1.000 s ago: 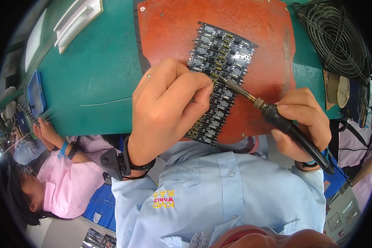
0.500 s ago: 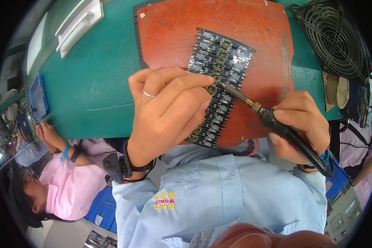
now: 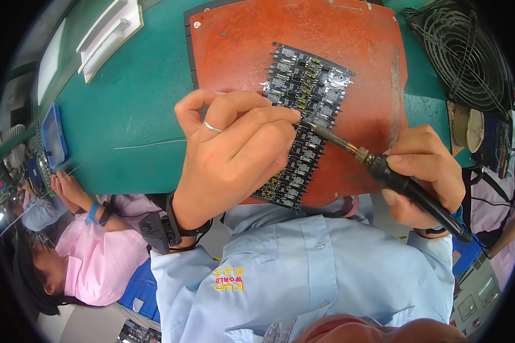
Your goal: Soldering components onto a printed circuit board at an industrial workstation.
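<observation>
A dark panel of several small joined circuit boards (image 3: 326, 94) lies slanted on a worn red mat (image 3: 229, 51). Over its left middle, my left hand (image 3: 237, 148) pinches a thin solder wire (image 3: 149, 144), whose free length trails out to the left. My right hand (image 3: 426, 177) is wrapped round the black handle of a soldering iron (image 3: 409, 188). The iron slants up and left, its tip at the middle of the panel close to my left fingertips. Whether the tip touches a joint is too small to tell. My left hand covers part of the panel.
At the far right stands a fan with a round wire guard (image 3: 463, 63), near a spool (image 3: 475, 130). A white slotted part (image 3: 106, 40) and a blue tray (image 3: 53, 137) sit on the green table (image 3: 126, 108). Left, a co-worker's hands (image 3: 68, 186) work by the table edge.
My right hand and the soldering iron have shifted slightly right and down. The panel sits a touch lower. My left hand has barely moved and keeps its pinch.
</observation>
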